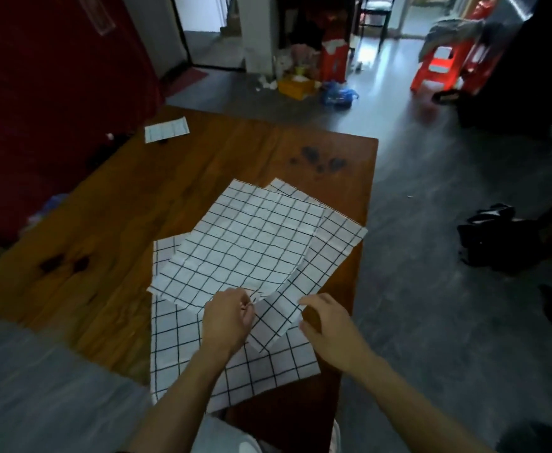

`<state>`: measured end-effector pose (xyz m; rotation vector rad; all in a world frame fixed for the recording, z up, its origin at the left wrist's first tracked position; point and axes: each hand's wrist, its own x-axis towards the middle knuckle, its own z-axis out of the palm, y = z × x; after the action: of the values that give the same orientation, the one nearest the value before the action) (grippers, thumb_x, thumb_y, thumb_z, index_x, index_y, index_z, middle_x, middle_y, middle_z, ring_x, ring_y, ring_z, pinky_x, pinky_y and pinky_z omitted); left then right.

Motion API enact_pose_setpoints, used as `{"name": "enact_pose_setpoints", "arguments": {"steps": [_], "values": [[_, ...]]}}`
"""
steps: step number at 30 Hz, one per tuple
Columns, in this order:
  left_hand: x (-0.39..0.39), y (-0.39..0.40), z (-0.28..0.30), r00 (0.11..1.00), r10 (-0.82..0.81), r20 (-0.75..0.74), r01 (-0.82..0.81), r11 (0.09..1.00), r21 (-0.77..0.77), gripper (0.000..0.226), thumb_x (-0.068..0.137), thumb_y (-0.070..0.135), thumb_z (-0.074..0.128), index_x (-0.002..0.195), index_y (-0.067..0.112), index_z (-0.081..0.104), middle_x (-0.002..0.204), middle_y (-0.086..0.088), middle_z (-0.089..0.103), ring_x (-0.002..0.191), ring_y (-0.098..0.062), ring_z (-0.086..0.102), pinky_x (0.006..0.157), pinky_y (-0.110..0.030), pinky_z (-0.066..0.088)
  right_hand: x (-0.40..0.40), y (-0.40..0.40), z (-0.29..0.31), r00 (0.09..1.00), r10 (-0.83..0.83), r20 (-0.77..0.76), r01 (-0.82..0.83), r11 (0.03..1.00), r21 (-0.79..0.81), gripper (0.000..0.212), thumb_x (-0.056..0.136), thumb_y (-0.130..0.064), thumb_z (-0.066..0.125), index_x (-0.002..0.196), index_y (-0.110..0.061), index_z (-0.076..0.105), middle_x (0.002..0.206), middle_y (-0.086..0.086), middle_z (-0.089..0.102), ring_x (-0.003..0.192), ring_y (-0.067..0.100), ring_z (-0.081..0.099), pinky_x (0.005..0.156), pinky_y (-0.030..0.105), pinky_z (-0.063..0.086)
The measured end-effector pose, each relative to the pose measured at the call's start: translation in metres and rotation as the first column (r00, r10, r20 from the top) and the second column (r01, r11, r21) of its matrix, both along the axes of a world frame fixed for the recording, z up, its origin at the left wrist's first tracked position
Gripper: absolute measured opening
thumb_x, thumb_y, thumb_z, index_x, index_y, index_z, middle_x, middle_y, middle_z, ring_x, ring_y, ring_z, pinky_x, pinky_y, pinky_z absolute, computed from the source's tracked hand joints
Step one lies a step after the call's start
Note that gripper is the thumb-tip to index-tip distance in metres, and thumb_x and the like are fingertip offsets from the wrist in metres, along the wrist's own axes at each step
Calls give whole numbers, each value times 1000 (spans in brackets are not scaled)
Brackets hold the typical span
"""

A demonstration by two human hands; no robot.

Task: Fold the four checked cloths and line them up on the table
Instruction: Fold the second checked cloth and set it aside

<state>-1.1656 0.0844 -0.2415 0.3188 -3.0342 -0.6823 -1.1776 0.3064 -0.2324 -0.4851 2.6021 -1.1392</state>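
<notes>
Three white cloths with a black check lie unfolded in an overlapping pile on the right half of the wooden table (111,204). The top cloth (245,243) lies askew over a second cloth (333,246) that pokes out to the right, and a third cloth (183,341) lies underneath near the front edge. My left hand (227,317) pinches the top cloth's near corner. My right hand (325,325) pinches the near corner of the second cloth. A small folded checked cloth (166,129) lies at the table's far left.
Dark stains (320,161) mark the far right of the table top. A dark red curtain or sofa (49,93) stands along the left. On the grey floor are black shoes (493,237), a red plastic stool (438,67) and a clutter of bags (304,83).
</notes>
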Motion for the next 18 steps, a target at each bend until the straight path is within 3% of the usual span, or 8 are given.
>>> {"name": "enact_pose_setpoints", "arguments": {"steps": [3,7,10,12,16,18], "values": [[12,3,9,999,25,-40,-23,998,57,7,89,28,65,85,23,62,81,9,58,81,-14,56,76,-35,49,-5,-17,5,994,68,-81,-66,997,29,46,91,-25,65,134,-27,49,129,-6,46,118,10,46,99,21,40],[32,3,24,996,-36,-81,46,991,129,7,89,29,63,85,25,60,85,8,62,84,-11,56,78,-34,49,0,-40,7,938,197,-284,-149,972,180,55,84,-28,70,134,-27,47,137,-5,42,131,14,34,108,28,30],[46,5,38,984,-95,-151,121,978,172,8,89,30,61,83,26,59,81,12,60,79,-7,53,74,-32,48,9,-55,12,910,169,-378,-105,977,184,53,82,-31,73,130,-27,52,137,-5,45,134,15,32,109,27,18],[54,8,48,974,-129,-187,169,961,220,8,89,31,60,82,27,59,79,13,58,77,-4,53,73,-33,49,13,-61,19,888,147,-437,-75,981,179,42,82,-32,73,121,-26,58,126,-6,54,126,14,41,107,30,24],[75,10,61,952,-198,-234,263,920,291,9,89,40,62,88,31,59,85,14,59,83,-5,52,74,-33,48,23,-56,26,895,140,-422,-81,984,156,21,76,-15,74,91,-26,63,92,-12,62,95,12,56,91,35,41],[86,2,64,954,-215,-211,268,925,269,29,82,54,66,103,36,58,99,18,58,95,-3,48,83,-28,45,26,-48,28,914,114,-390,-77,991,109,23,76,-8,72,87,-27,64,88,-14,62,90,10,57,86,35,45]]}}
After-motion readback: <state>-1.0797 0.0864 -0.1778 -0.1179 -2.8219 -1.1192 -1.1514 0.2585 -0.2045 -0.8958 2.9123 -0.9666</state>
